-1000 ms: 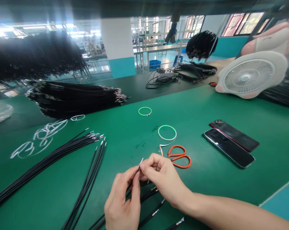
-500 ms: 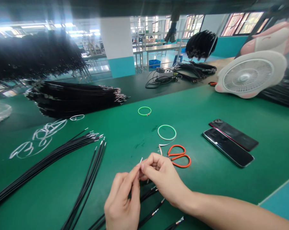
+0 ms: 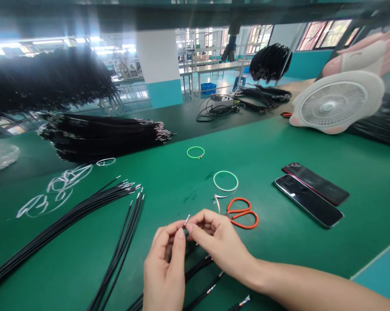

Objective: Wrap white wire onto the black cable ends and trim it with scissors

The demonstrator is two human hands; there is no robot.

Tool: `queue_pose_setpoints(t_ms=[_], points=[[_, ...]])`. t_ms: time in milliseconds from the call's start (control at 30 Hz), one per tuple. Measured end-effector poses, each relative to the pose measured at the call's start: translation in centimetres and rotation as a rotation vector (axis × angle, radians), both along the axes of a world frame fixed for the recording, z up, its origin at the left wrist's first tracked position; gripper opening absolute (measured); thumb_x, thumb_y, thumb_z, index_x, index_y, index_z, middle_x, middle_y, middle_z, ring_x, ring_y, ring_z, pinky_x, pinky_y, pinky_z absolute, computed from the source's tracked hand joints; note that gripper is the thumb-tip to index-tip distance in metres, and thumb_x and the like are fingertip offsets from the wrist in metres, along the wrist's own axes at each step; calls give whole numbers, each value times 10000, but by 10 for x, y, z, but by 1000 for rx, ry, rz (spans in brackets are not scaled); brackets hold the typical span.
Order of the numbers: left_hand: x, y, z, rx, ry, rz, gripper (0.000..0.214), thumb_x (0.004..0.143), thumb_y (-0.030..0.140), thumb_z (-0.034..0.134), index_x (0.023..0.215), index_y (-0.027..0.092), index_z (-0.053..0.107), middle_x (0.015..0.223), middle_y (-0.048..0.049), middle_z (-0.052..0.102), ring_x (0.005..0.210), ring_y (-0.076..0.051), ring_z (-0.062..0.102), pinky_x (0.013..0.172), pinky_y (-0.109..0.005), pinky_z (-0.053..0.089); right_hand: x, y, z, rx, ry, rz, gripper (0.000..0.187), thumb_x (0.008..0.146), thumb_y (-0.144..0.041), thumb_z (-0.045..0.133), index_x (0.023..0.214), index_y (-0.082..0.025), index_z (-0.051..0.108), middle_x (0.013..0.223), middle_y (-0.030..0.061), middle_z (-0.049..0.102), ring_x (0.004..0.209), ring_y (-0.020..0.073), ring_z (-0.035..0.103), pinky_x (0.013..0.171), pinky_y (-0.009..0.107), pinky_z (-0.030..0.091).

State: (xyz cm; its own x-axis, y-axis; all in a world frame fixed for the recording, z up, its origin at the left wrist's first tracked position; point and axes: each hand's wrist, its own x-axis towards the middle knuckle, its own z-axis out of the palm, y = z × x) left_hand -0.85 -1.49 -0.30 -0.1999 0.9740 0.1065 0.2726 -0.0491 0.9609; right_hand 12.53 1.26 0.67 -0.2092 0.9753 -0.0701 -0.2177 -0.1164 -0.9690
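Observation:
Both hands meet low in the middle of the head view, over a green mat. My left hand [image 3: 165,268] pinches a thin black wire [image 3: 186,221] just below its bare metal tip, which sticks up between the fingertips. My right hand [image 3: 216,241] is closed on the same wire end from the right, thumb and forefinger pressed at the tip. More black wires [image 3: 201,289] with stripped ends lie under my hands. Orange-handled scissors [image 3: 242,212] rest just right of my right hand.
A fan of black wires [image 3: 85,216] spreads at the left, with a big bundle [image 3: 101,134] behind it. Two green rings [image 3: 225,180] and white ties [image 3: 62,183] lie on the mat [image 3: 279,142]. Two phones [image 3: 308,198] and a white fan [image 3: 337,103] are at the right.
My left fingers have curled in closer to the wire tip and both hands shifted slightly down and left. The view has tilted a little; nothing else moved.

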Motion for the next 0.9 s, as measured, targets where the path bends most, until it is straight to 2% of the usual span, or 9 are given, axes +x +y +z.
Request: queue_pose_setpoints(t_ms=[133, 367, 467, 633, 767, 900], points=[[1, 4, 1, -8, -100, 43, 244, 805, 407, 669, 920, 197, 717, 908, -48, 688, 862, -181, 671, 731, -241, 571, 1, -2, 0, 28, -11, 19, 195, 824, -357, 673, 851, -164, 675, 804, 27, 685, 742, 160, 627, 724, 287, 502], [4, 3, 7, 37, -38, 120, 239, 822, 427, 641, 839, 198, 709, 856, -39, 676, 850, -167, 638, 695, -206, 532, -1, -4, -5, 53, -44, 18, 204, 833, -331, 667, 931, -153, 691, 753, 17, 676, 641, 125, 581, 625, 251, 472], [1, 3, 6, 3, -48, 115, 282, 806, 460, 648, 840, 187, 710, 813, -36, 668, 784, -167, 632, 650, -213, 516, 0, -3, -4, 86, -83, 17, 168, 831, -319, 664, 838, -152, 677, 666, -12, 618, 585, 105, 519, 571, 233, 429], [-5, 4, 0, -140, -164, 64, 360, 771, 463, 694, 1002, 187, 697, 774, -4, 653, 605, -104, 567, 539, -183, 465, 1, -3, -2, 119, -152, 2, 179, 842, -311, 636, 753, -157, 617, 617, -32, 559, 559, 95, 467, 536, 225, 388], [-8, 3, -6, -159, -226, 56, 337, 739, 451, 733, 917, 169, 688, 724, -4, 661, 592, -99, 560, 531, -176, 473, 0, -6, -1, 184, -199, -28, 147, 839, -269, 625, 750, -152, 620, 665, -15, 604, 604, 104, 506, 575, 221, 415], [-8, 1, -7, -167, -224, 57, 304, 776, 458, 697, 868, 169, 676, 596, 23, 613, 543, -89, 523, 486, -160, 443, 0, -7, 0, 238, -249, -40, 148, 842, -242, 614, 726, -150, 627, 661, -8, 627, 612, 108, 533, 590, 213, 433]])
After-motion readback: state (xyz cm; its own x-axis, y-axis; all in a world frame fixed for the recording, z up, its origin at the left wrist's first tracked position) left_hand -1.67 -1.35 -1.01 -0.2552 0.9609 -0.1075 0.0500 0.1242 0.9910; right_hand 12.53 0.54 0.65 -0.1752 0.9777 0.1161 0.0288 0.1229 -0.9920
